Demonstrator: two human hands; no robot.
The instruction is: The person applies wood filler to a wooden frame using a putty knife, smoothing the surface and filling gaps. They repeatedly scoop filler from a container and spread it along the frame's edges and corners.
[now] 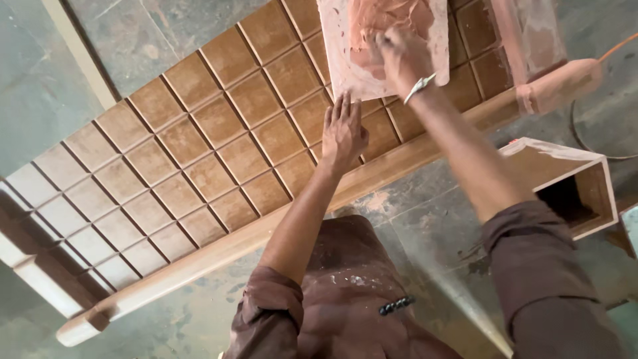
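Observation:
A long wooden door panel (199, 153) with a grid of raised square blocks lies flat in front of me. My left hand (343, 129) rests flat on its squares, fingers together and pointing away, holding nothing. My right hand (399, 53), with a metal bracelet on the wrist, presses down into a patch of reddish-brown putty on a pale smeared board (345, 60) that lies on the far part of the panel. The right fingers are curled into the putty; whether they hold a tool is hidden.
A hollow wooden box frame (571, 186) stands on the stone floor at right. An orange cable (618, 45) runs at the top right. A pale wooden strip (76, 53) lies on the floor at upper left.

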